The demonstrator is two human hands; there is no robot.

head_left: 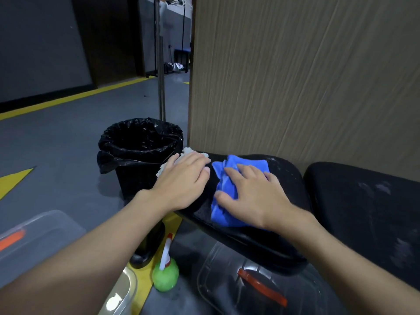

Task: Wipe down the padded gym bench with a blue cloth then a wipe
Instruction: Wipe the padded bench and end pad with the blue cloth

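The black padded bench seat (284,178) runs across the middle, with a second pad (363,212) to its right showing whitish smears. A crumpled blue cloth (227,178) lies on the seat under my right hand (252,194), whose spread fingers press flat on it. At the seat's left end my left hand (184,180) lies flat over a white wipe (187,152), which sticks out beyond my fingers.
A black bin (138,155) with a black liner stands just left of the bench. A green spray bottle (165,276) stands on the floor below. Clear plastic boxes with orange latches (261,289) sit at the bottom. A wood-grain panel (306,76) rises behind the bench.
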